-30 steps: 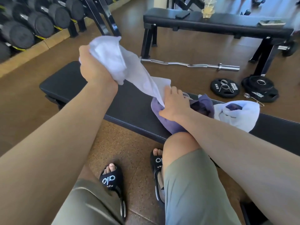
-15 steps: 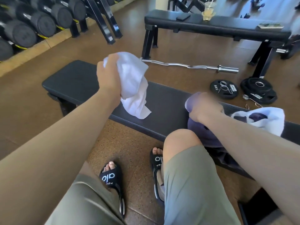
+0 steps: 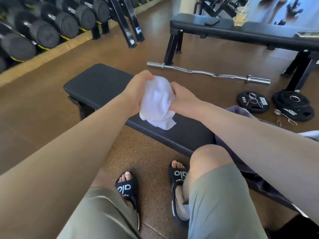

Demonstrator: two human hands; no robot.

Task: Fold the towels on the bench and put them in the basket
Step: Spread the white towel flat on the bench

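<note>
A bunched white towel (image 3: 158, 102) hangs between both hands just above the black bench (image 3: 98, 85), its lower corner touching the pad. My left hand (image 3: 136, 92) grips its left side. My right hand (image 3: 183, 99) grips its right side. A purple towel (image 3: 239, 110) lies on the bench behind my right forearm, mostly hidden. A sliver of another pale towel (image 3: 310, 134) shows at the right edge. No basket is in view.
A second black bench (image 3: 224, 31) stands beyond, carrying a phone (image 3: 212, 22) and a plastic cup (image 3: 240, 18). A curl bar (image 3: 208, 73) and weight plates (image 3: 291, 104) lie on the floor. Dumbbells (image 3: 48, 30) fill a rack at left. My knees and sandals are below.
My right hand left the purple towel and moved left to take the white towel. My left hand brought the towel down and toward the middle. The view shifted left.
</note>
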